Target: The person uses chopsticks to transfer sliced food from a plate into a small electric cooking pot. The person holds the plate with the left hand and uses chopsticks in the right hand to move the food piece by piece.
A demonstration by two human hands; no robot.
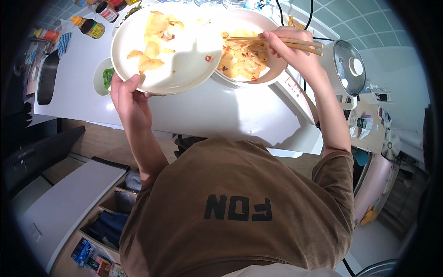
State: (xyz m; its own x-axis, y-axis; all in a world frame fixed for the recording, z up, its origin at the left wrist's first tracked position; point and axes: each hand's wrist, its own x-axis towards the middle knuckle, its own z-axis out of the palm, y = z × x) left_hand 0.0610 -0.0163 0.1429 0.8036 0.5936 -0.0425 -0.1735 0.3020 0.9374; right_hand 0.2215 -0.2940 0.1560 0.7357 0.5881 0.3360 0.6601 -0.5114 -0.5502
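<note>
My left hand (133,95) grips the near rim of a white plate (193,76), which is held up and overlaps the left side of a white pot (273,71). Several potato slices (152,50) and a red chili ring (208,59) lie on the plate, partly washed out by glare. In my right hand (294,48) is a pair of wooden chopsticks (301,45), their tips over the potato slices with chili (244,60) inside the pot. Whether the tips pinch a slice cannot be made out.
A small white bowl of green leaves (98,81) stands left of the plate. Sauce bottles (91,27) are at the back left, beyond the sink (48,79). On the right, a pot with a glass lid (346,69) sits near black cables (308,17). The white counter (193,114) has its edge before me.
</note>
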